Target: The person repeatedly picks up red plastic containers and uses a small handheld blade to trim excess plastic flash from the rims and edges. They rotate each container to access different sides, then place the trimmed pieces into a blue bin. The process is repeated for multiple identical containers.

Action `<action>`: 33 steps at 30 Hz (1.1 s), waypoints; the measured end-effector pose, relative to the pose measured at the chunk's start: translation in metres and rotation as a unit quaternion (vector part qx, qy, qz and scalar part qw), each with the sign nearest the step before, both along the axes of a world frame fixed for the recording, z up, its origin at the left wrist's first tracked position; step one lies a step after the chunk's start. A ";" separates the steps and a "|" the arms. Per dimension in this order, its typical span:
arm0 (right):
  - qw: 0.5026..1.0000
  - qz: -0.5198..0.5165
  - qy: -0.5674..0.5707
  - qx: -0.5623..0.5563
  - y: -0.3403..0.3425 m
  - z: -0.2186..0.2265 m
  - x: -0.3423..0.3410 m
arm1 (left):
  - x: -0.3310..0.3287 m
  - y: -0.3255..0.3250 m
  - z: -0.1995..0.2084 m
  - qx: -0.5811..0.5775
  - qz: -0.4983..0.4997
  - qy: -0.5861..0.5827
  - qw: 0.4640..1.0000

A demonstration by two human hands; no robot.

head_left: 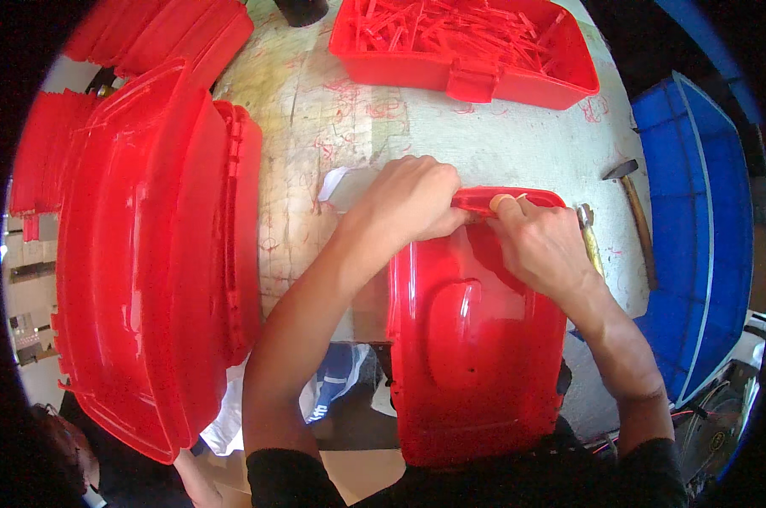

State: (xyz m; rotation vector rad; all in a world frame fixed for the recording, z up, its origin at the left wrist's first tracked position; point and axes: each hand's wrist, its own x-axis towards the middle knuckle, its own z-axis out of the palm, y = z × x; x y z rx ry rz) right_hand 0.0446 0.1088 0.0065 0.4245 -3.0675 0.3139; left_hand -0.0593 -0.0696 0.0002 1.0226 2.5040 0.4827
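A glossy red plastic cover (518, 381) with a raised oval in its middle lies before me, its near end reaching past the table's edge toward my body. At its far left corner my left hand (412, 199) is closed, fingers curled over the rim. My right hand (544, 245) is closed too, pinching at the far rim, with a pale orange covering on one fingertip. The fingers hide whatever lies between them at the rim. Just right of my right hand is a tool with a yellow handle (592, 250).
Nested red plastic shells (137, 254) stand tall at the left. A red box (518, 85) full of red plastic strips sits at the far side. A hammer (638, 220) lies at the right, near a blue crate (675, 220). Another person's arm (196, 483) shows at lower left.
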 end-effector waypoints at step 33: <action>0.975 0.054 0.018 0.214 -0.026 0.021 -0.012 | 0.000 0.018 0.003 -0.013 -0.020 0.066 0.998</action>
